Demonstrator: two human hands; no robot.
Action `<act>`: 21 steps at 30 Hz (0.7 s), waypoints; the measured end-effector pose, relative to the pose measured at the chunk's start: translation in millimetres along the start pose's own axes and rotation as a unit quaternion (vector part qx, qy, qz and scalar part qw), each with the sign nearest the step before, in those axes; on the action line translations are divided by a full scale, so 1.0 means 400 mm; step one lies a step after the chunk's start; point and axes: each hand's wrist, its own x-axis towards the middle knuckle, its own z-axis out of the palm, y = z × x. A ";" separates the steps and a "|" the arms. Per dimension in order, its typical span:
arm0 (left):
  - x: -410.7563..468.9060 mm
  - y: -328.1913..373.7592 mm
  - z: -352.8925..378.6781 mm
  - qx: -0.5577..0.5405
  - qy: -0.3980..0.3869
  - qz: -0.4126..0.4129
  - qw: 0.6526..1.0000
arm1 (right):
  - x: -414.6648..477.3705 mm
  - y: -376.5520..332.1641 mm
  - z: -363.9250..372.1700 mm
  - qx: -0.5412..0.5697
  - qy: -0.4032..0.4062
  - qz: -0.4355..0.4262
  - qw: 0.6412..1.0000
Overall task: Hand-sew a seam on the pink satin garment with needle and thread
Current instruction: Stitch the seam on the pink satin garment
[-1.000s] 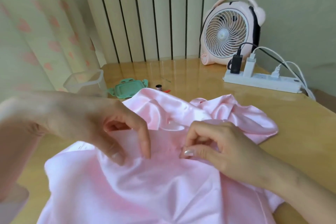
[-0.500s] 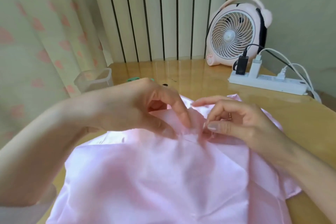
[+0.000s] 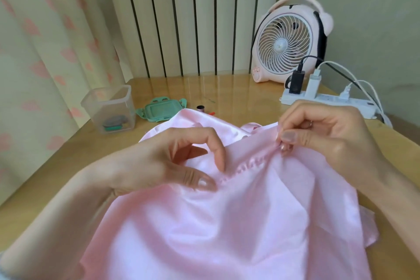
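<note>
The pink satin garment (image 3: 216,229) lies bunched over the near half of the wooden table (image 3: 227,91). A puckered seam line (image 3: 247,167) runs diagonally between my hands. My left hand (image 3: 177,161) pinches the fabric at the seam's lower end between thumb and forefinger. My right hand (image 3: 322,132) pinches the seam's upper end, fingertips pressed together on the cloth. The needle and thread cannot be made out. A small dark thread spool (image 3: 200,108) stands just beyond the garment.
A clear plastic box (image 3: 109,109) sits at the left, its green lid (image 3: 161,111) beside it. A pink desk fan (image 3: 293,41) and a white power strip (image 3: 327,102) with plugs and cables occupy the back right. A radiator and curtain stand behind.
My right hand has drawn up and to the right, my left hand has dropped lower left, so the seam is stretched out between them. The view has shifted.
</note>
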 end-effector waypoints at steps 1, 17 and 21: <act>-0.001 -0.001 0.002 0.010 0.003 -0.001 1.000 | 0.004 -0.003 0.003 -0.021 -0.001 -0.011 1.000; -0.009 -0.008 0.012 -0.052 0.082 -0.008 0.995 | 0.027 -0.067 0.046 0.251 -0.019 0.020 0.968; -0.009 -0.010 0.013 -0.088 0.075 -0.008 0.993 | -0.002 -0.057 0.072 0.304 -0.074 0.078 0.947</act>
